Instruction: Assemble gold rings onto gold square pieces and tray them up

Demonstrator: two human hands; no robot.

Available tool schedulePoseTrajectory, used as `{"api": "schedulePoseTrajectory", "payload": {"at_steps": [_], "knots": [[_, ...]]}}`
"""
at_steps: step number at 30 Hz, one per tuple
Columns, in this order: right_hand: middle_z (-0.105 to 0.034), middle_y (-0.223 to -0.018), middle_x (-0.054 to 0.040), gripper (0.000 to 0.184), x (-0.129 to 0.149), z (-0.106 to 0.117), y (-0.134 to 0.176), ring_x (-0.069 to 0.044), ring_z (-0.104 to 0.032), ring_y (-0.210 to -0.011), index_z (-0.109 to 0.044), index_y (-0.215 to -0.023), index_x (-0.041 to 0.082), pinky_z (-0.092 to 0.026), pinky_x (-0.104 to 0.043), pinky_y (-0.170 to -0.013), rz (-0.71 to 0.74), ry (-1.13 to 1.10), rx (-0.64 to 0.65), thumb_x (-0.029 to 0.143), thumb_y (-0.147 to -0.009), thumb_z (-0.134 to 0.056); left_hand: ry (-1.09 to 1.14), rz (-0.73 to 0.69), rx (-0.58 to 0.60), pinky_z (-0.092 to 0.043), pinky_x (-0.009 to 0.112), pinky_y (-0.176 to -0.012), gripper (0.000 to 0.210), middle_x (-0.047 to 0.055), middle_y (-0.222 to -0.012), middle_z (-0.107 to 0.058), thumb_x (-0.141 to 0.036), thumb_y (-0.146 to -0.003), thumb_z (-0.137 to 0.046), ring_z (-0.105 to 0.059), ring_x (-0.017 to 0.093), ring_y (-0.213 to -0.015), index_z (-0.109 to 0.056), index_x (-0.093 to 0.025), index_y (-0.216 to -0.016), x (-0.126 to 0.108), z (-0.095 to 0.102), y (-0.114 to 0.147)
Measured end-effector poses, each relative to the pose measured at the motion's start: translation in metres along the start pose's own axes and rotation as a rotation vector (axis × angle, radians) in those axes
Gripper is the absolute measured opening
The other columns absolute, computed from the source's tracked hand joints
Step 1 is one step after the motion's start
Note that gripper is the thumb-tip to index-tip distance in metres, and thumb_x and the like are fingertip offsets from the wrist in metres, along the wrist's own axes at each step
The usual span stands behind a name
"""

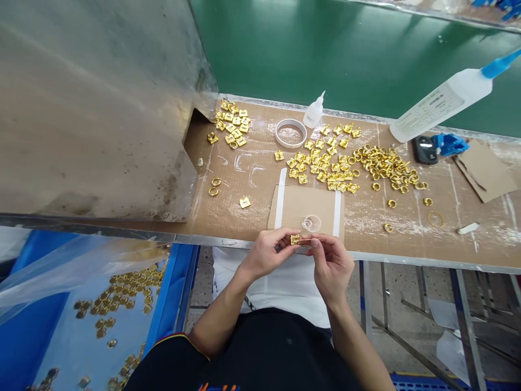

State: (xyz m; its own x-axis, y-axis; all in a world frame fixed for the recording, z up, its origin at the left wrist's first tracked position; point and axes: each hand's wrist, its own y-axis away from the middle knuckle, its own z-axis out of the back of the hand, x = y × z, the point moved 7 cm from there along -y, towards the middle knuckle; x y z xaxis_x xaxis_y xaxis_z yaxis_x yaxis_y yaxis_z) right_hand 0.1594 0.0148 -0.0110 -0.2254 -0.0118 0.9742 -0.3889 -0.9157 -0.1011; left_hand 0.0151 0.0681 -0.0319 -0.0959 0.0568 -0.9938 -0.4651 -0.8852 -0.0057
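Over the front edge of the bench, my left hand point(268, 251) is closed, pinching a small square gold piece point(295, 239) between thumb and fingers. My right hand point(332, 263) is closed on a thin stick point(308, 239), whose tip reaches the gold piece. Just beyond my hands, a small clear round dish point(311, 222) sits on a cardboard pad point(305, 206) with white tape strips along its sides. Many square gold pieces point(319, 160) lie behind the pad, beside a pile of gold rings point(388, 165).
A metal box point(97, 108) stands on the left of the bench. Toward the back are a tape roll point(291, 133), a small white bottle point(314, 111) and a large leaning bottle point(443, 106). A black case point(425, 150) lies to the right. Below left, a blue bin point(166, 293) holds gold parts.
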Motion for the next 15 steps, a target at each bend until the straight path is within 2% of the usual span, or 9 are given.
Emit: {"api": "schedulePoseTrajectory", "payload": {"at_steps": [15], "knots": [[-0.082, -0.089, -0.0054, 0.008, -0.0004, -0.0005, 0.0003, -0.021, -0.08, -0.076, -0.071, -0.097, 0.022, -0.066, -0.028, -0.056, 0.017, -0.063, -0.016, 0.028, -0.098, -0.066, -0.019, -0.036, -0.033, -0.053, 0.019, -0.056, 0.025, 0.001, -0.071, -0.069, -0.023, -0.088, -0.068, -0.062, 0.011, -0.059, -0.074, -0.012, -0.109, 0.0011, 0.0018, 0.0006]]}}
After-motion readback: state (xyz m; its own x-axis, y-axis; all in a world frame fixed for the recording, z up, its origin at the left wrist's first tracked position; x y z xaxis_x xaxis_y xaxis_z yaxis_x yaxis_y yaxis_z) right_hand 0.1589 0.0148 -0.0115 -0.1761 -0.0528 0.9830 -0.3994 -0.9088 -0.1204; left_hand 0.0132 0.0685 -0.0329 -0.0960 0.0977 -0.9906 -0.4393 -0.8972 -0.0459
